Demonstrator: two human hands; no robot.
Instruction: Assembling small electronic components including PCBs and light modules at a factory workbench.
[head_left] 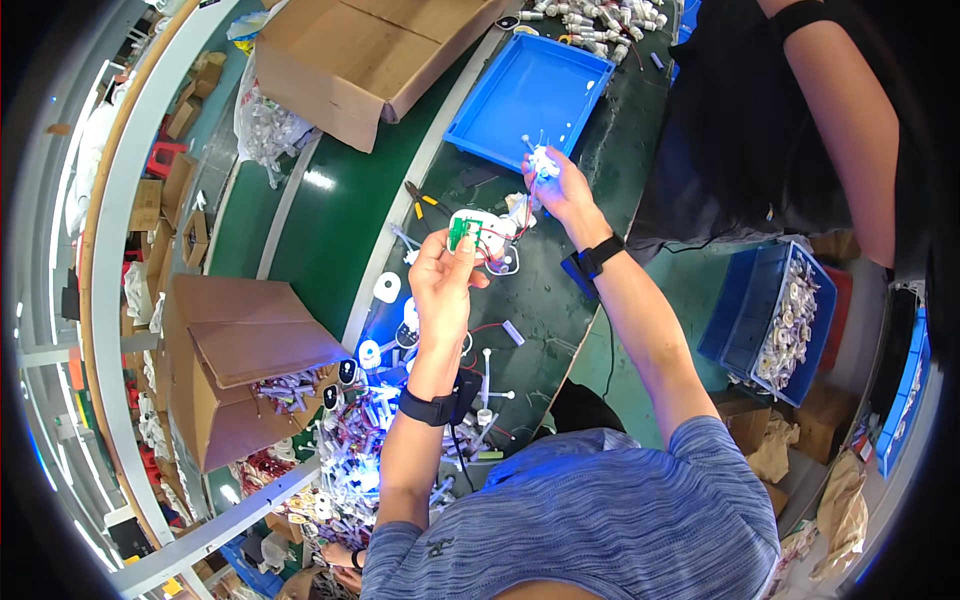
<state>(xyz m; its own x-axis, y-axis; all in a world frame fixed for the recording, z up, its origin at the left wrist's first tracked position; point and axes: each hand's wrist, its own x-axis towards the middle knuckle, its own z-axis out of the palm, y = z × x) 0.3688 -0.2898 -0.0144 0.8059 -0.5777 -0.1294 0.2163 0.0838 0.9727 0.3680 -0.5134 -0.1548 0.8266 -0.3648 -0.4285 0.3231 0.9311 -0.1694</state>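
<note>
Pinched in my left hand [445, 285] is a white plastic housing with a green circuit board [463, 232] facing up. Thin red wires [527, 215] run from it toward my right hand [568, 192]. That hand's fingers are curled round a small white LED part [543, 162], which glows bright blue-white; glare hides its outline. Just left of the housing, pliers with black and yellow handles [425, 205] lie on the green worktop [545, 270]. Below my left hand are a white ring-shaped part [387, 288] and a small wired cylinder [513, 332].
Beyond my right hand sits a blue tray [520, 85]. Cardboard boxes [340, 65] [250, 340] stand along the left. A heap of lit parts [365, 430] lies beside my left forearm. Another person's arm [840, 110] is at upper right, near a blue bin [745, 325] of parts.
</note>
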